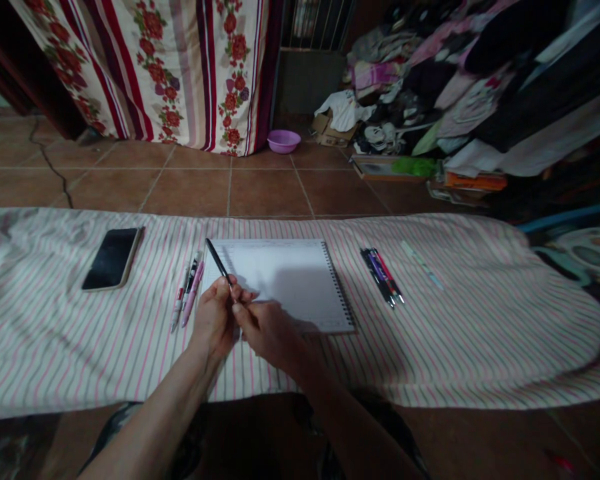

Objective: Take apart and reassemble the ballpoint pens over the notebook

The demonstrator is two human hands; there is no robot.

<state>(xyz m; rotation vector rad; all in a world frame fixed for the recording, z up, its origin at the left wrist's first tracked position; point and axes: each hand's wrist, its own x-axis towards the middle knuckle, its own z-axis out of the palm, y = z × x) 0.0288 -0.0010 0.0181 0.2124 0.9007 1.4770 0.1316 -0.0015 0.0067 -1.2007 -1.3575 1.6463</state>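
Note:
A slim black pen slants up and to the left from my hands. My left hand is closed round its lower part, and my right hand pinches near its lower end, which the fingers hide. Beneath both hands lies an open spiral notebook with a white page and its coil on the right side. Close by on the left rest several pens, among them a pink pen. To the right of the notebook is a group of dark and red pens.
A smartphone lies at the left on the striped cloth. One pale pen is at the far right. Beyond the cloth are a tiled floor, a purple basin, a flowered curtain and piled clothes.

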